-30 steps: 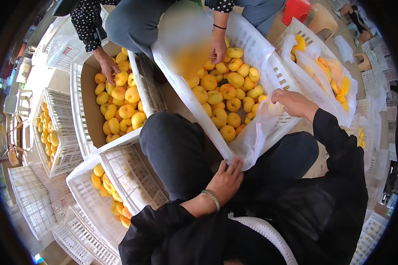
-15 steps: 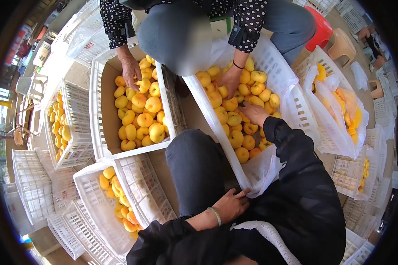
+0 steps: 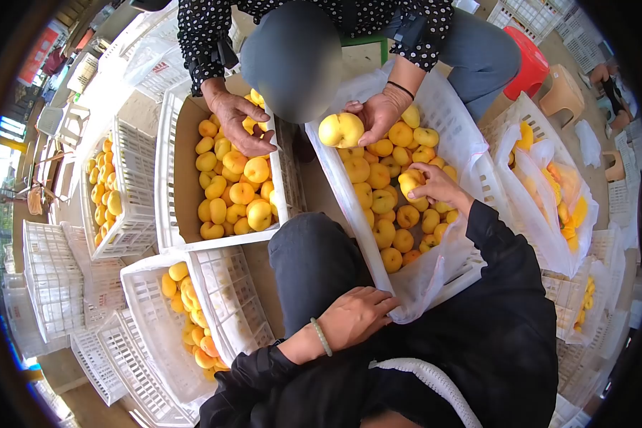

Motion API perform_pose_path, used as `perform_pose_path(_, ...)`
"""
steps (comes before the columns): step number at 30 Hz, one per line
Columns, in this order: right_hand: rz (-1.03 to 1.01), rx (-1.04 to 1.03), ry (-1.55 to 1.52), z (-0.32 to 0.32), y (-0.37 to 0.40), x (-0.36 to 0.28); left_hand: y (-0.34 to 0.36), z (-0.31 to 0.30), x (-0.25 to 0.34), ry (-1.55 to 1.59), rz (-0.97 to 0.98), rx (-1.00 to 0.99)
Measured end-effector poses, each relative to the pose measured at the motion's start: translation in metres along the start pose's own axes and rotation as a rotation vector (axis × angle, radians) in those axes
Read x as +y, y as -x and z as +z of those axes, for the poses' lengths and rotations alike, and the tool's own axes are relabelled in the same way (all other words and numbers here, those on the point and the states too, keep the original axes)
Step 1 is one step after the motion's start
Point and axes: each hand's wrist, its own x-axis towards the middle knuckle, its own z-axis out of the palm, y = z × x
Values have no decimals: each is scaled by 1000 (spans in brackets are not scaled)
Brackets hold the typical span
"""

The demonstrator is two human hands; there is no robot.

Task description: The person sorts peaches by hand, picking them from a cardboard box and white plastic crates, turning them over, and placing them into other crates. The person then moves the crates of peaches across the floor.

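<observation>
My right hand (image 3: 439, 187) is closed on a yellow peach (image 3: 411, 183), held just above the other peaches (image 3: 384, 233) in the white crate (image 3: 351, 242) in front of me. Clear plastic lining (image 3: 424, 285) covers this crate's near and right sides. My left hand (image 3: 355, 314), with a beaded bracelet on the wrist, lies flat by my knee. Its fingers are stretched out towards the crate's near corner and hold nothing. Across from me, a co-worker's hand (image 3: 383, 114) holds a large yellow peach (image 3: 341, 130) over the same crate.
The co-worker's other hand (image 3: 244, 121) is over a cardboard-lined crate (image 3: 182, 246) of peaches on the left. More peach crates (image 3: 130, 214) stand further left and near my knee. A bagged crate (image 3: 528, 160), a red stool (image 3: 526, 63) and a beige stool (image 3: 563, 96) are on the right.
My right hand has come up out of the peaches with one in it. The co-worker has lifted a large peach from the same crate, and their other hand has moved right.
</observation>
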Motion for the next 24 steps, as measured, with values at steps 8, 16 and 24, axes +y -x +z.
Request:
perform_pose_path(8,-36,-540,-1053,57,105,-110,1,-43,12,174,-136,642)
perform_pose_path(16,88,-496,-1134,136,150,-141,15,-48,14,342,52,699)
perform_pose_path(24,-259,-111,-415,121,168,-156,34,-36,18,842,11,597)
